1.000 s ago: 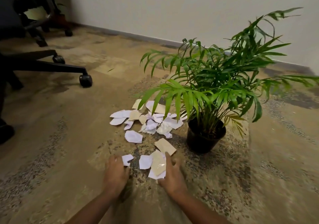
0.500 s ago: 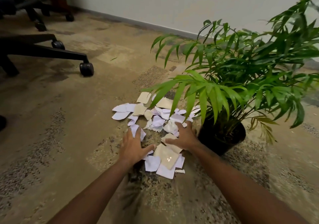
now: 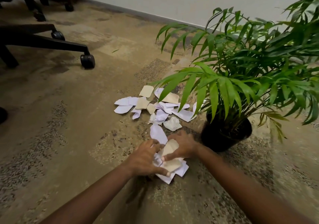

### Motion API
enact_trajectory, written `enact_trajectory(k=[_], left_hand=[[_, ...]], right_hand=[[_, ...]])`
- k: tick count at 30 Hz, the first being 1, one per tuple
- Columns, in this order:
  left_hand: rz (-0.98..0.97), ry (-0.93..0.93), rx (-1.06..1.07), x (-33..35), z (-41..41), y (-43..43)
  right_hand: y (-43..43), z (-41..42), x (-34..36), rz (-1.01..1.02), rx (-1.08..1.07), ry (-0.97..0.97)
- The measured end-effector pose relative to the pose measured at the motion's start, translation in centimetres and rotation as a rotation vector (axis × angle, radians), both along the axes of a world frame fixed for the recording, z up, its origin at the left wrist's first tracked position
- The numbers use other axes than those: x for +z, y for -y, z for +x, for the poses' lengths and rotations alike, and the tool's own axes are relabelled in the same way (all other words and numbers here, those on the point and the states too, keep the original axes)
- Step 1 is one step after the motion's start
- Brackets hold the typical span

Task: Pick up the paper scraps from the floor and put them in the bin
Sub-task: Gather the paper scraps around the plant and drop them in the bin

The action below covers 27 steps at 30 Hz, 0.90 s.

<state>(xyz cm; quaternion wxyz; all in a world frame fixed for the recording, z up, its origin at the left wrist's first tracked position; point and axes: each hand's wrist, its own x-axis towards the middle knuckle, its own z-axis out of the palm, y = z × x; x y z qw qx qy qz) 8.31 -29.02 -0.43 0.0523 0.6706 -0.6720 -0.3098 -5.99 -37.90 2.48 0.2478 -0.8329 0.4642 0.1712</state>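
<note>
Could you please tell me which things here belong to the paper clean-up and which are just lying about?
Job: left hand, right hand, gathered scraps between them, loose scraps on the floor.
Lying about: potted plant, chair base.
No bin in view.

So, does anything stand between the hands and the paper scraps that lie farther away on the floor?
Nothing on the floor does. The left hand and right hand grip the near scraps, and the far scraps lie just beyond. Only the plant fronds hang over their right side. No bin is in view.
</note>
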Motion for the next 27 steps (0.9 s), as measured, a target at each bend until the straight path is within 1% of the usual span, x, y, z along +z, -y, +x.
enact_trajectory(k=[2, 4, 7, 9, 10, 14, 17, 19, 22, 25, 27], left_hand=[[-0.016, 0.126, -0.06, -0.1, -0.7, -1.1], [-0.076, 0.199, -0.073, -0.2, -1.3, -1.9], [-0.121, 0.183, -0.038, -0.3, -2.0, -2.6], [-0.087, 0.109, 0.003, -0.1, -2.3, -2.8], [-0.069, 0.064, 0.03, -0.1, -2.5, -2.8], [-0.053, -0.12, 0.155, 0.1, -3.3, -3.1], [-0.069, -0.284, 0.251, 0.8, -4.2, -3.5], [-0.084, -0.339, 0.27, 1.2, -4.8, -3.5], [-0.073, -0.435, 0.304, 3.1, -6.6, -3.3], [-0.074, -0.529, 0.32, 5.6, -9.1, -2.9], [-0.051, -0.635, 0.295, 7.6, -11.2, -2.7]], right_hand=[[-1.5, -0.5, -0.3, 0.004, 0.006, 0.011], [-3.1, -1.0, -0.7, 0.012, -0.005, 0.028], [-5.4, -1.4, -1.1, 0.017, -0.073, 0.02], [-6.7, -1.6, -1.2, -0.013, -0.128, 0.035], [-7.1, -1.7, -1.2, -0.017, -0.153, 0.073], [-7.5, -2.6, -0.6, 0.024, -0.207, 0.34], [-8.0, -3.7, 0.0, 0.116, -0.312, 0.448], [-8.3, -4.5, 0.5, 0.159, -0.363, 0.468], [-8.2, -6.8, 2.3, 0.167, -0.409, 0.45], [-7.8, -10.3, 5.1, 0.139, -0.459, 0.461], [-8.0, -12.9, 7.5, 0.095, -0.491, 0.495]])
